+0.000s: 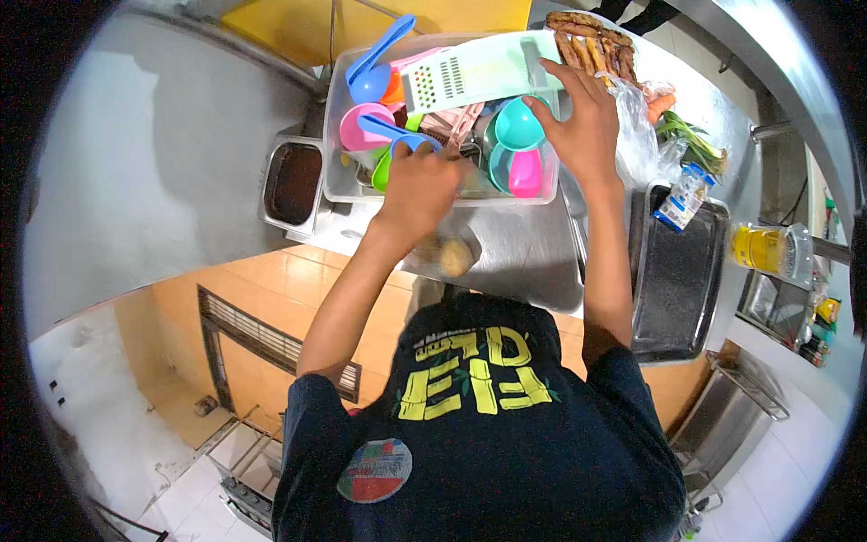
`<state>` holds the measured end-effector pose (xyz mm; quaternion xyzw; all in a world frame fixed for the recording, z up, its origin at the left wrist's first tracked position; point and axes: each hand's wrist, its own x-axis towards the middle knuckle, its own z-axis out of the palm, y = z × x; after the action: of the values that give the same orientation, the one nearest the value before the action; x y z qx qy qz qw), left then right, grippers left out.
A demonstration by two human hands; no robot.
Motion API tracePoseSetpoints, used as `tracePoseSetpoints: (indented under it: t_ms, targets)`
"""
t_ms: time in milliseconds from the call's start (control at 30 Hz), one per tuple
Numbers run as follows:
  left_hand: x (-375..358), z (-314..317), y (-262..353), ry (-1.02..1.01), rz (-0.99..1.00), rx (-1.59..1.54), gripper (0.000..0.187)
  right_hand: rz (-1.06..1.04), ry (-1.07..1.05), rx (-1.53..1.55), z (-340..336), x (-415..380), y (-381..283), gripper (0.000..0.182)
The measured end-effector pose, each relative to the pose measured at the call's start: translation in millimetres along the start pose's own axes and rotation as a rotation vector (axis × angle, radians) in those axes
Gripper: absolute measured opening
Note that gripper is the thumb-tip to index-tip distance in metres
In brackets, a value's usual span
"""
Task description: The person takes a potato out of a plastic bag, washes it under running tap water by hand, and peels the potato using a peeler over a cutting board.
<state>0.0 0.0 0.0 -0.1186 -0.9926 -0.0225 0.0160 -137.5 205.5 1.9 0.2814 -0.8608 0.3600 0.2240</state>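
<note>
A clear plastic bin [332, 172] holds colorful cups, scoops and utensils. My left hand [420, 192] reaches over its near side, beside a blue scoop [397, 133]; its fingertips are blurred and partly hidden among the items. A pale green grater [479, 72] lies tilted across the top of the bin. At the grater's right end is my right hand [582, 122], fingers spread, fingertips at its edge and thumb near a teal cup [519, 125]. A pink cup [366, 126] and another blue scoop [370, 81] are at the bin's left.
A metal container [293, 185] with dark contents stands left of the bin. To the right are a black tray [679, 280], a blue-white packet [685, 196], green leaves [691, 140], plastic bags and browned food pieces [591, 50]. A blurred round item [455, 257] shows below the bin.
</note>
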Motion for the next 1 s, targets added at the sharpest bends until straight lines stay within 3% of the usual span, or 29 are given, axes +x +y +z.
tracePoseSetpoints:
  t_ms: [67,100,200,300,333,567,867,933,1000]
  targets:
    - [-4.1,-1.9,-21.9,0.014,0.101,0.164,0.014,-0.009,0.085,0.105,17.1,-3.1,-16.7,0.042]
    - [12.9,13.8,28.1,-0.011,0.109,0.039,0.013,0.027,0.009,0.083,-22.8,-26.0,15.9,0.04]
    - [22.8,2.0,4.3,0.071,0.155,0.032,0.012,0.052,0.071,0.195,-14.1,-44.2,9.5,0.035]
    - [24.2,-1.8,-6.0,0.114,-0.126,-0.115,0.011,0.069,0.061,0.241,-26.0,-72.2,6.1,0.028]
    - [28.3,0.7,-13.2,0.122,-0.157,-0.037,0.013,0.072,0.069,0.263,-27.3,-78.9,7.6,0.027]
    - [31.8,-3.4,-12.7,0.104,-0.226,-0.106,0.015,0.181,0.098,0.328,-43.9,-98.4,15.7,0.022]
    - [15.8,-5.2,-8.1,0.11,-0.297,-0.06,0.016,0.154,0.103,0.352,-51.8,-92.5,10.5,0.022]
    - [9.3,-4.7,-8.7,-0.006,-0.365,-0.045,0.016,0.106,0.036,0.325,-53.3,-86.4,11.9,0.022]
    - [5.9,-4.3,-11.8,0.034,-0.376,-0.053,0.021,0.062,-0.04,0.287,-52.7,-79.6,14.4,0.023]
